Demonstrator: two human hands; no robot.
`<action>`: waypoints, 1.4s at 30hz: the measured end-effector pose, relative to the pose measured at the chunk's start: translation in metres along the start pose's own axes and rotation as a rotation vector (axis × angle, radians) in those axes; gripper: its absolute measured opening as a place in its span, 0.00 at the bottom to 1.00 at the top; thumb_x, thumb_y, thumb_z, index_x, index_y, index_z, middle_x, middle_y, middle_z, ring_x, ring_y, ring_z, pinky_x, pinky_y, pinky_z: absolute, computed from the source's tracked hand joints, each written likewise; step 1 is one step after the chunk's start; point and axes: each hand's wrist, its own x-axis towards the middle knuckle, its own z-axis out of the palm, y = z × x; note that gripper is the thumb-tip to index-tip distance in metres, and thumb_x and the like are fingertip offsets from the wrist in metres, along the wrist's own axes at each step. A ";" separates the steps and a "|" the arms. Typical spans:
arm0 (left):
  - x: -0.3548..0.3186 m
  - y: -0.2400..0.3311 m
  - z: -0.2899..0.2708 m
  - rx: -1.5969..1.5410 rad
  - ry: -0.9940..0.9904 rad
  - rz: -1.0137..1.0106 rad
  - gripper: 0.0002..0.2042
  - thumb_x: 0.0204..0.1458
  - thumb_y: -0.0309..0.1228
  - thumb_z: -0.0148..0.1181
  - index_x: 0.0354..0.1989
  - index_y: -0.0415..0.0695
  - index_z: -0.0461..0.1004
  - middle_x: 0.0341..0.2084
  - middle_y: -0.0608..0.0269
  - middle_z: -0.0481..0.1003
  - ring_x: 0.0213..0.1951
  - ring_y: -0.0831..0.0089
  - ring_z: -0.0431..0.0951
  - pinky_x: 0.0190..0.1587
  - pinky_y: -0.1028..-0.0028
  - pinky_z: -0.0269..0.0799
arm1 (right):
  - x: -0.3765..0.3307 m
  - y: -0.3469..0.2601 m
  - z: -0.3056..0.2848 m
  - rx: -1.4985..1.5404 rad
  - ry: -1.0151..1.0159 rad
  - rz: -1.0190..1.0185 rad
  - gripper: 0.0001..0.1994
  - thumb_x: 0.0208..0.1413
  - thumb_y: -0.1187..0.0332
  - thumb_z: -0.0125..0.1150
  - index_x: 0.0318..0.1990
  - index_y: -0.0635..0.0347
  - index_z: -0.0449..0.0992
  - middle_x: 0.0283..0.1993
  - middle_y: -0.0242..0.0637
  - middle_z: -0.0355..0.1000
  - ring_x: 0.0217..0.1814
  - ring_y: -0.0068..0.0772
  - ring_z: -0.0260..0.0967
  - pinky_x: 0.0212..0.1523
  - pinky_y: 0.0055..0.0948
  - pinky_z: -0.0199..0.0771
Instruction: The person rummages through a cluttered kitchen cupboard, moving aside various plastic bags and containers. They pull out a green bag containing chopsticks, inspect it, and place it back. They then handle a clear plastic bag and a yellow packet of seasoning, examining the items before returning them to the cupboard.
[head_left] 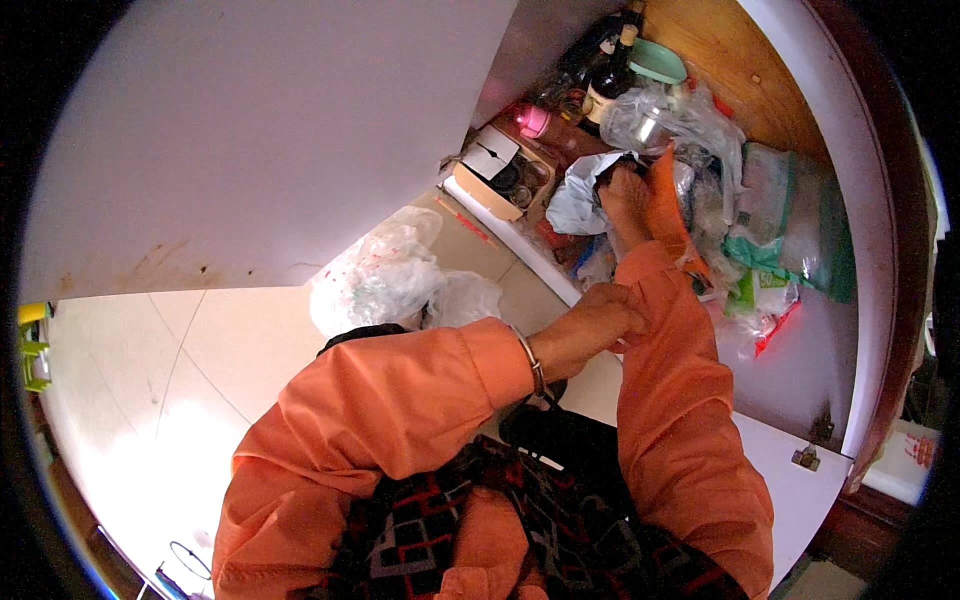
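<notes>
My right hand (626,203) reaches into an open cabinet, its fingers curled at the mouth of a crumpled white plastic bag (578,200). What these fingers hold is hidden among the bag's folds. An orange sheet-like piece (667,210) stands close beside that hand. Across my body comes my left hand (597,318), with a metal bracelet on its wrist; its fingers are closed on the orange sleeve (655,300) of my right arm. Left of the white bag lies a small open cardboard box (520,205) with dark round items in it.
A dark bottle (610,80), a green bowl (657,62), a pink cup (533,122) and clear plastic bags (660,120) crowd the cabinet. Green-edged packets (790,220) lie at its right. The large cabinet door (270,130) stands at left, with bundled clear bags (385,270) on the tiled floor.
</notes>
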 end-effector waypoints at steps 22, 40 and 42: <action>-0.001 0.008 0.004 0.033 0.017 0.006 0.06 0.43 0.31 0.54 0.29 0.43 0.71 0.25 0.68 0.72 0.30 0.78 0.71 0.32 0.77 0.67 | 0.008 0.040 -0.007 0.447 -0.008 0.237 0.11 0.42 0.72 0.55 0.32 0.71 0.69 0.37 0.55 0.69 0.37 0.50 0.69 0.36 0.36 0.70; 0.005 0.003 0.004 0.018 0.017 -0.023 0.08 0.44 0.32 0.56 0.31 0.43 0.71 0.26 0.68 0.72 0.30 0.78 0.71 0.32 0.76 0.67 | -0.016 0.036 -0.022 1.477 -0.328 0.564 0.08 0.40 0.77 0.49 0.31 0.58 0.69 0.17 0.29 0.60 0.15 0.24 0.58 0.15 0.22 0.59; 0.005 0.004 0.003 0.032 0.019 -0.024 0.08 0.44 0.32 0.55 0.31 0.44 0.71 0.26 0.68 0.72 0.31 0.78 0.72 0.32 0.76 0.67 | -0.013 0.032 -0.017 1.418 -0.259 0.532 0.05 0.45 0.69 0.50 0.26 0.60 0.68 0.15 0.29 0.61 0.13 0.26 0.58 0.14 0.23 0.59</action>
